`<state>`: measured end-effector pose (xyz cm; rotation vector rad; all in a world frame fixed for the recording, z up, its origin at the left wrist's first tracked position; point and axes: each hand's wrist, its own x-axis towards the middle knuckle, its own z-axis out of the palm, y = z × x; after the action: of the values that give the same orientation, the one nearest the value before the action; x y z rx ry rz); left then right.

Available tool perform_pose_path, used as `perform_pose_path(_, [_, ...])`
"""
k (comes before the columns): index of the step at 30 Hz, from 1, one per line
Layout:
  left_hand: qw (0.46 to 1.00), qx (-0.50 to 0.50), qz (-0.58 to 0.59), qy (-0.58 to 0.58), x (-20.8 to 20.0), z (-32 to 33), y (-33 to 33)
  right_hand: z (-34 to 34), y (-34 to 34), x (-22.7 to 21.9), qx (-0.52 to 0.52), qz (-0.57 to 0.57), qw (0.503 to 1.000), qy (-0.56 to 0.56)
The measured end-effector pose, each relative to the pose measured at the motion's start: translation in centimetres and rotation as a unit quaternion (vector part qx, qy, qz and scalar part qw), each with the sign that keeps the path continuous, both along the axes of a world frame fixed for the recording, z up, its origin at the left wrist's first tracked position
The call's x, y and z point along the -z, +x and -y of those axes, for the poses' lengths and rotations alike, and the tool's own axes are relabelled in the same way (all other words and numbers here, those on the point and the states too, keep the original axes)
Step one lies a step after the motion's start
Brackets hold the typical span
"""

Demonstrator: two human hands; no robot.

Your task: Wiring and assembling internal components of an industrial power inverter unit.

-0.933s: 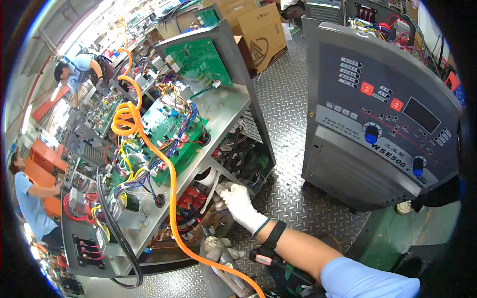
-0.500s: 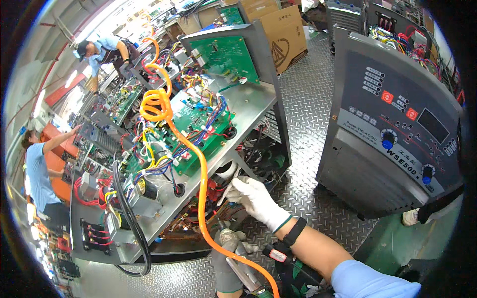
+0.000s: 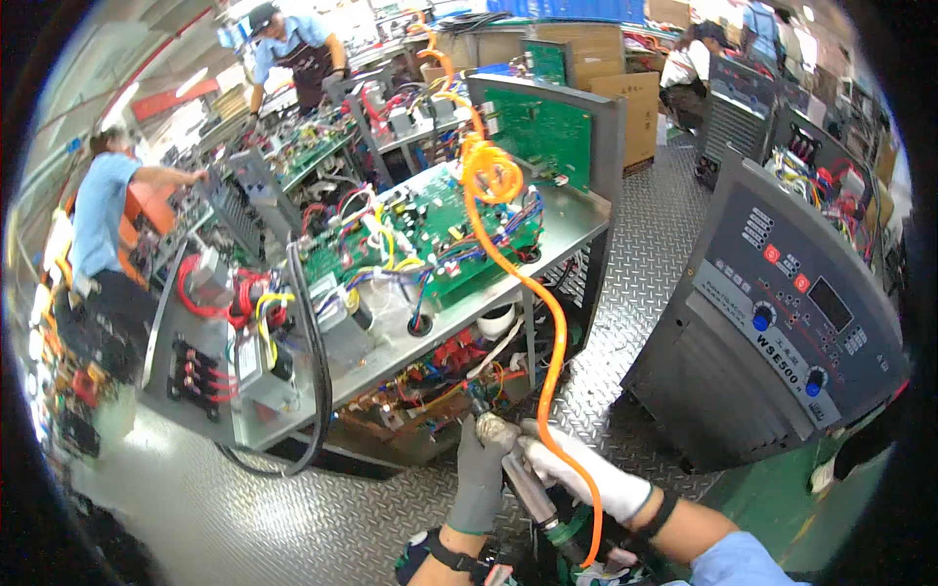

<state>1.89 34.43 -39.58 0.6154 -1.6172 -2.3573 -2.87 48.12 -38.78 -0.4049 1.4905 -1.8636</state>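
Observation:
My left hand point(image 3: 481, 474), in a grey glove, is closed round the front of an air screwdriver point(image 3: 531, 490) with a silver body and a green rear end. The tool's tip points up and away, towards the lower bay of an open machine chassis point(image 3: 469, 344). My right hand point(image 3: 591, 474), in a white glove, has its fingers bent against the tool beside my left hand; its fingertips are partly hidden. An orange coiled hose point(image 3: 559, 342) passes in front of the right hand. Green circuit boards point(image 3: 440, 230) with bundled wires lie on the chassis's upper deck.
A grey front-panelled machine point(image 3: 772, 313) with knobs stands at the right. Black cables point(image 3: 318, 371) loop over the chassis's near edge. Treadplate flooring point(image 3: 645, 264) runs between the machines. Co-workers point(image 3: 107, 215) stand at the left and far back. A cardboard box point(image 3: 640, 117) stands behind.
My right hand has come down from the white cable at the lower bay to the air screwdriver. The left hand still grips the tool. The whole view has shifted.

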Motion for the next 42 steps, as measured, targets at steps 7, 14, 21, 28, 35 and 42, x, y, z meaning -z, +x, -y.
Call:
perform_pose_path(7, [0.983,0.021,0.062,-0.171,-0.2,0.8,-0.3,0.1,3.6,-3.2,0.025,-0.065,0.991,0.111])
perform_pose_path(14, [0.971,0.041,0.009,-0.235,-1.1,2.1,0.4,-1.1,4.1,-2.6,0.094,0.034,0.995,0.001])
perform_pose_path(21, [0.957,0.018,0.008,-0.291,-0.1,2.1,0.1,-1.2,4.3,0.9,0.097,0.166,0.981,0.039])
perform_pose_path(28, [0.981,0.048,0.004,-0.190,-0.3,3.2,0.5,-1.2,1.6,-0.4,-0.135,-0.102,0.964,0.207])
perform_pose_path(35, [0.968,0.037,-0.005,-0.247,-1.4,2.3,0.2,-0.5,2.7,-1.6,0.003,-0.052,0.995,0.091])
perform_pose_path(42, [0.982,-0.098,0.067,-0.146,-0.9,3.8,-2.1,-0.7,2.5,-5.7,-0.053,0.070,0.992,0.090])
